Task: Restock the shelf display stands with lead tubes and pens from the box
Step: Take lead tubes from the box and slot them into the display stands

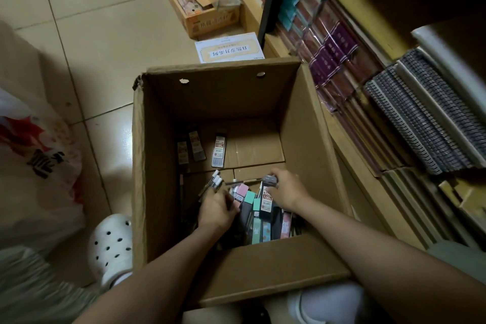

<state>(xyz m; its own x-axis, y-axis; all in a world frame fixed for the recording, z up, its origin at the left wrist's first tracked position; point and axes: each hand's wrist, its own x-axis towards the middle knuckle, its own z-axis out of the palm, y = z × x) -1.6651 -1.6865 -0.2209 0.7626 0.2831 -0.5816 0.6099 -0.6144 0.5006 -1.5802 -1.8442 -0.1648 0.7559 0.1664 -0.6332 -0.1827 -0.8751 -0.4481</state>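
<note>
Inside the box (pixel 157 166), my left hand (pixel 217 209) grips pens (pixel 214 181), my right hand (pixel 285 189) pinches a light, slippery lead tube (pixel 271 181) by its end.

The box (pixel 302 123) is plain brown corrugated cardboard, matt and a little rough, with frayed edges at one corner. The lead tubes (pixel 218 151) inside look like smooth plastic with printed paper labels (some pastel, some dark). The floor (pixel 86 34) is glossy beige tile. A white shoe (pixel 111 242) looks like moulded matt foam plastic.
</note>
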